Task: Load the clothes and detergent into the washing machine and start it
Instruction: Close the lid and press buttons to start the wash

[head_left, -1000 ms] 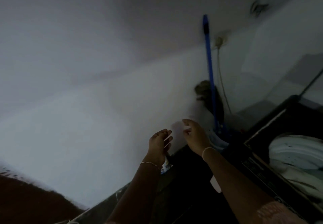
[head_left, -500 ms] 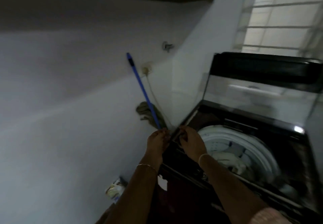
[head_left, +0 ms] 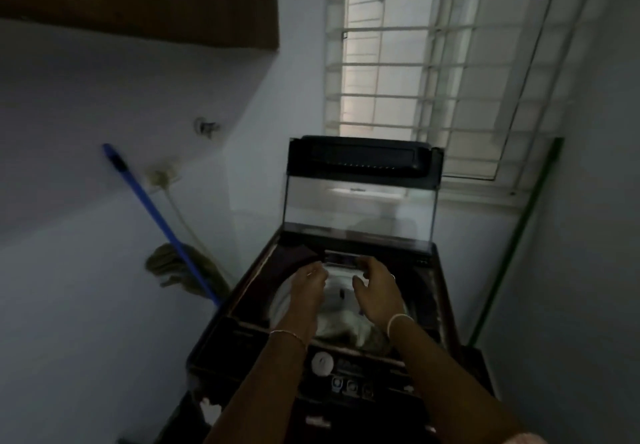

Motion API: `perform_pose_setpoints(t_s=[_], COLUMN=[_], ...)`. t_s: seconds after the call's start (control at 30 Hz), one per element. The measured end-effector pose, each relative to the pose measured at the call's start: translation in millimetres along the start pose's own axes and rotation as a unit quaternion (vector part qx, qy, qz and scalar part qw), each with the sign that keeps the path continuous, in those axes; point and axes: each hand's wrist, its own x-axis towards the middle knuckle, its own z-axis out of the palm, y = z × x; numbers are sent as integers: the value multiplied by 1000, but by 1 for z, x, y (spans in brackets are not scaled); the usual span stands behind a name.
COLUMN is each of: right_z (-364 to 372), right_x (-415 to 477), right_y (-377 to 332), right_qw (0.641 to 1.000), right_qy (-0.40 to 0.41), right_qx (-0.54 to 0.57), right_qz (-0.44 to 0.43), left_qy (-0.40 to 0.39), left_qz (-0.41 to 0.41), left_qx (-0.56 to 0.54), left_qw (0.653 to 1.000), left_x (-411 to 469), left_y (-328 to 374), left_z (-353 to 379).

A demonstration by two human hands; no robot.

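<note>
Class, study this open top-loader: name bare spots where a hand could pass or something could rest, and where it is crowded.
Free: the dark deck left of the drum, and the strip to its right, each reaching the outer edge. Crowded: the drum mouth, with clothes inside and left hand and right hand above; the control panel carries buttons.

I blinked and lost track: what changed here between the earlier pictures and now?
Both hands swung right, from beside the wall to over the washing machine and its open drum: left hand, right hand. Whether they still pinch the small pale thing seen earlier is too blurred to tell. Unchanged: lid up, clothes in the drum, blue handle against the wall.
</note>
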Motion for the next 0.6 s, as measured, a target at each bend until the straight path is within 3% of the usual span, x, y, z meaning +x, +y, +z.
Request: perform_pose_setpoints(t_s=[0.2, 0.33, 0.43, 0.6], right_z=[-22, -31, -34, -34], right_x=[78, 146, 203, 289], right_y=[-1, -11, -19, -32], right_qw=[997, 991, 977, 939], right_qy=[58, 94, 124, 111], right_qx=[-44, -94, -172, -324], right_qz=[-11, -13, -23, 37], left_qy=[-71, -94, -84, -82], left_qz=[96, 172, 247, 359], left_qx=[69, 186, 282, 403], left_qw=[990, 963, 923, 838], left_x=[74, 135, 182, 269], left_y=[38, 75, 102, 131], left_z=[45, 61, 69, 84])
